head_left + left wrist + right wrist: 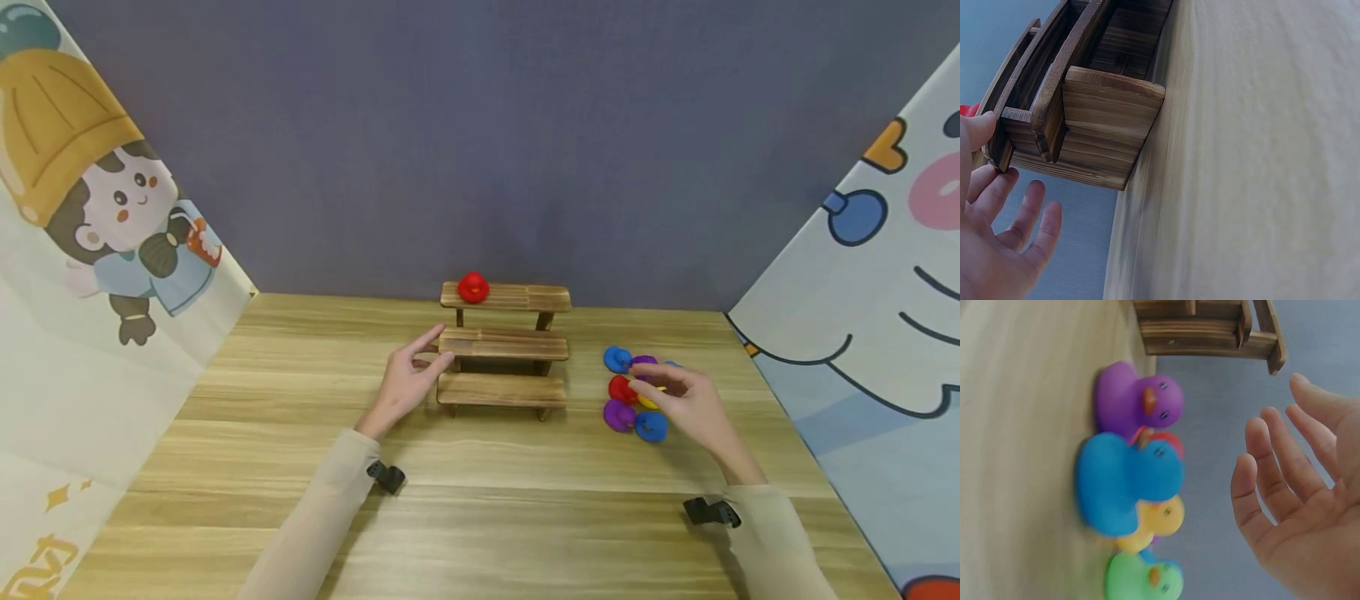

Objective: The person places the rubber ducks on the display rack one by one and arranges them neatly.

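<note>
A three-tier wooden stand [502,389] is on the table, and a red rubber duck [473,288] sits at the left of its top tier. My left hand [407,385] pinches the stand's left end between thumb and index finger, its other fingers loose in the left wrist view. Over a cluster of rubber ducks to the right of the stand, my right hand [686,408] is held with fingers apart and nothing between them. Among them are a purple duck [1135,400], a blue duck [1125,481], a yellow duck [1166,515], a green duck [1138,578] and a red duck [620,388].
The wood-grain table [480,517] runs back to a grey-blue fabric wall [480,150]. Cartoon-printed panels stand at the left [45,358] and right [862,308] sides. The stand's back is close to the rear wall.
</note>
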Demonstrator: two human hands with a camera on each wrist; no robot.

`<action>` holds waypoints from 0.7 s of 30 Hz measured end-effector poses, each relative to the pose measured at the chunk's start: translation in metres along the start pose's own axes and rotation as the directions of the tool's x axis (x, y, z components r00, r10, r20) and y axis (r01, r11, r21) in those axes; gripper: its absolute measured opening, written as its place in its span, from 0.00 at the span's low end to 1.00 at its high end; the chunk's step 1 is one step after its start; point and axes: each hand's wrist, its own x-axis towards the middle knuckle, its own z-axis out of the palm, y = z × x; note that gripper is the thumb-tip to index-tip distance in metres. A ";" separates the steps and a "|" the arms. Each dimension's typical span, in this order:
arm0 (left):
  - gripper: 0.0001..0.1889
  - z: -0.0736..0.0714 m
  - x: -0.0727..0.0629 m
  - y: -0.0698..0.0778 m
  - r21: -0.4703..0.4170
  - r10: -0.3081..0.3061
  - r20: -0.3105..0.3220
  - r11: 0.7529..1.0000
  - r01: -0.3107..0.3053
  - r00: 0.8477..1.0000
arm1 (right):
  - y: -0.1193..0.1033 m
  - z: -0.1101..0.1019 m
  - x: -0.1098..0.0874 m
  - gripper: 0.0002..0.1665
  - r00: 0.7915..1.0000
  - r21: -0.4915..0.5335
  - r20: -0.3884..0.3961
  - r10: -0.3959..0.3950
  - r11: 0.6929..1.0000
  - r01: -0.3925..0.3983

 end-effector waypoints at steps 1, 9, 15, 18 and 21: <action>0.31 0.000 0.000 0.000 -0.002 0.002 -0.003 1.000 -0.002 1.000 | 0.002 -0.001 -0.002 0.16 1.000 -0.005 -0.001 0.009 1.000 -0.009; 0.31 -0.001 0.002 -0.001 -0.010 0.002 -0.009 1.000 -0.002 1.000 | 0.020 -0.011 -0.021 0.16 0.998 -0.079 -0.007 0.061 0.995 -0.061; 0.31 -0.001 0.002 -0.001 -0.008 -0.010 -0.005 1.000 0.010 1.000 | 0.032 -0.017 -0.035 0.16 0.999 -0.076 -0.013 0.037 0.996 -0.038; 0.31 0.000 0.001 -0.001 -0.013 -0.017 -0.004 1.000 0.016 1.000 | 0.040 -0.019 -0.041 0.18 0.999 -0.069 0.002 0.035 0.997 -0.035; 0.30 0.000 0.000 0.000 -0.012 -0.021 -0.004 1.000 0.021 1.000 | 0.047 -0.020 -0.047 0.18 0.998 -0.086 0.031 0.057 0.995 -0.055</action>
